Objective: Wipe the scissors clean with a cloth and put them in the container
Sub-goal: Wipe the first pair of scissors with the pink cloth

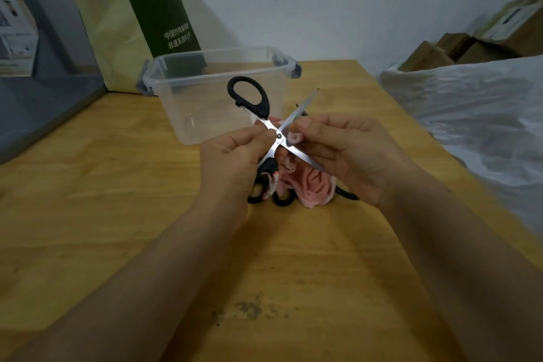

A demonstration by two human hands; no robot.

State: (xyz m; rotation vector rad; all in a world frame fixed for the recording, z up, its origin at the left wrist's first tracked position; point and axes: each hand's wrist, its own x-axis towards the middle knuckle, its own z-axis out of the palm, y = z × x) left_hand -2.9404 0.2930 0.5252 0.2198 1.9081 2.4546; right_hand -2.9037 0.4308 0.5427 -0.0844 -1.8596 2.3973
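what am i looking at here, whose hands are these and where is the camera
There is no machine here. A person works with bare hands, and the single picture comes from a camera worn on their head, looking forward and down. The left hand grips a pair of scissors, opened into an X, near the pivot. The right hand pinches a pink cloth against one blade, as if wiping it. Behind them a clear plastic container, which looks empty, stands on a wooden table. Under the hands lie black handles, probably more scissors.

black-handled scissors [276, 134], pink cloth [314, 185]
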